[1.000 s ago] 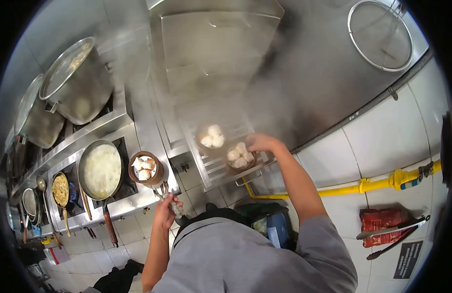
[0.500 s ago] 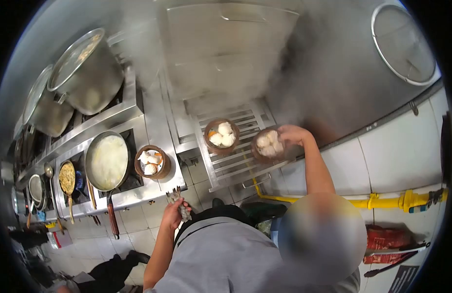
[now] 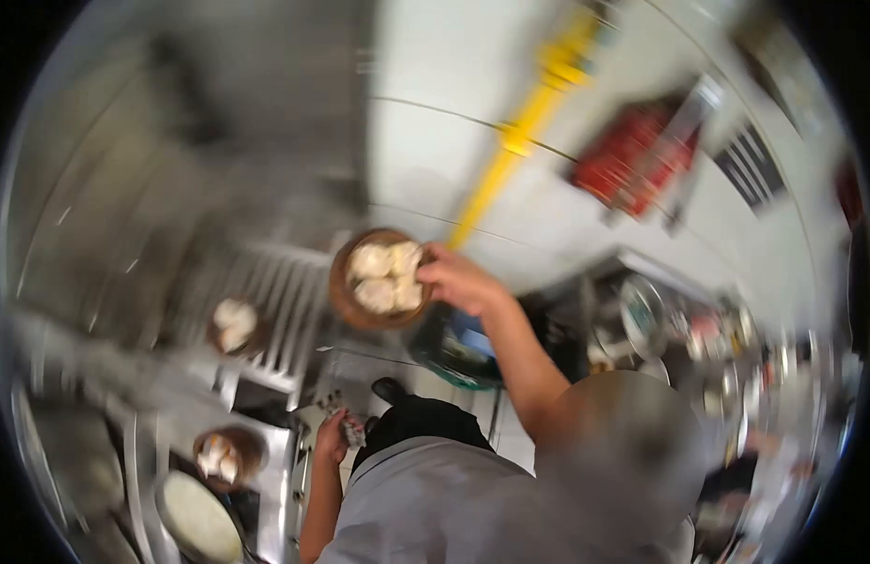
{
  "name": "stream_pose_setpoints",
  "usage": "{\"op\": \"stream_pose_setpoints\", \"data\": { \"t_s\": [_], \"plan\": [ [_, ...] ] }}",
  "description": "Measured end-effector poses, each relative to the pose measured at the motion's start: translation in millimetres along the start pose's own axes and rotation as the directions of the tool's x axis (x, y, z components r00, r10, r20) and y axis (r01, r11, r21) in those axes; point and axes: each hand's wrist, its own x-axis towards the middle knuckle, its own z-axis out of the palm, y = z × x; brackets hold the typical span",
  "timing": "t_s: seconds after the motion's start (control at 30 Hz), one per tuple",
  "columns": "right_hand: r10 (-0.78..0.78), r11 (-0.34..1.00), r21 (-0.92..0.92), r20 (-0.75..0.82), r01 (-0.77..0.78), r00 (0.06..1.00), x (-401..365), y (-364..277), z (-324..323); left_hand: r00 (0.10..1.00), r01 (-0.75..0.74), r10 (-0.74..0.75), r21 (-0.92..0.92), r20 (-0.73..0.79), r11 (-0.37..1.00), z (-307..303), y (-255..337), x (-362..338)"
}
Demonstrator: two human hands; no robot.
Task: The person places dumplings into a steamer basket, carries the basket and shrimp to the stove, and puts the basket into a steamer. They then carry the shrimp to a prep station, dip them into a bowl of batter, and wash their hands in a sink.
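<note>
My right hand (image 3: 456, 279) grips the right rim of a round brown steamer basket (image 3: 341, 299), held up off the rack. Several pale dumplings (image 3: 376, 274) fill it. Low at centre-left, my left hand (image 3: 333, 436) is closed around a small grey bundle (image 3: 352, 430), too blurred to name. Another basket (image 3: 256, 340) with white pieces sits on the slatted metal rack (image 3: 289, 282). Below it, a third basket (image 3: 250, 453) with white and orange food stands on the steel stove top.
A pan of pale liquid (image 3: 198, 515) is at the lower left. A yellow pipe (image 3: 496, 179) runs down the tiled wall, near a red packet (image 3: 632, 155). A dark bin with a green edge (image 3: 458, 378) stands below my right forearm. Blurred kitchenware lies at the right.
The view has swung to the right. My right hand has lifted the dumpling basket off the rack and brought it closer. My left hand still holds the grey bundle.
</note>
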Motion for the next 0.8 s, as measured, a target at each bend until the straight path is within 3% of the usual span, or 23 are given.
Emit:
{"op": "stream_pose_setpoints", "data": {
  "t_s": [0.07,0.13,0.27,0.3,0.4,0.43,0.47,0.5,0.6,0.63,0.8],
  "plan": [
    [-0.022,0.985,0.165,-0.157,0.048,0.987,-86,29,-17,0.999,0.028,-0.026,0.046,-0.044,0.999,4,-17,16],
    [0.025,0.967,0.248,-0.302,0.053,0.953,-163,60,-29,0.992,0.117,-0.121,0.135,0.019,0.984,5,-42,29],
    [0.047,0.978,0.199,-0.525,0.069,0.850,-314,102,-56,0.957,0.262,-0.288,0.320,0.034,0.910,46,-78,27],
    [0.097,0.990,0.137,-0.597,-0.018,0.796,-356,83,-43,0.944,0.285,-0.326,0.374,0.051,0.883,48,-89,32],
    [0.098,0.989,0.146,-0.740,0.016,0.666,-454,102,-54,0.912,0.347,-0.411,0.516,0.011,0.783,84,-113,36],
    [0.108,0.986,0.163,-0.788,0.036,0.606,-487,106,-54,0.917,0.298,-0.397,0.601,0.034,0.742,97,-115,31],
    [0.039,0.968,0.168,-0.831,0.184,0.555,-513,153,-75,0.910,0.291,-0.411,0.631,0.048,0.719,112,-119,33],
    [0.028,0.951,0.170,-0.879,0.259,0.475,-541,160,-74,0.909,0.272,-0.416,0.712,0.031,0.647,120,-123,39],
    [0.127,0.926,0.203,-0.961,0.318,0.245,-628,171,-79,0.895,0.223,-0.445,0.825,0.037,0.519,132,-135,56],
    [0.124,0.891,0.179,-0.980,0.417,0.156,-652,202,-97,0.885,0.190,-0.461,0.854,0.064,0.484,136,-144,61],
    [0.257,0.797,0.119,-0.954,0.592,-0.154,-773,295,-174,0.947,0.154,-0.320,0.862,0.010,0.482,184,-170,48]
  ]
}}
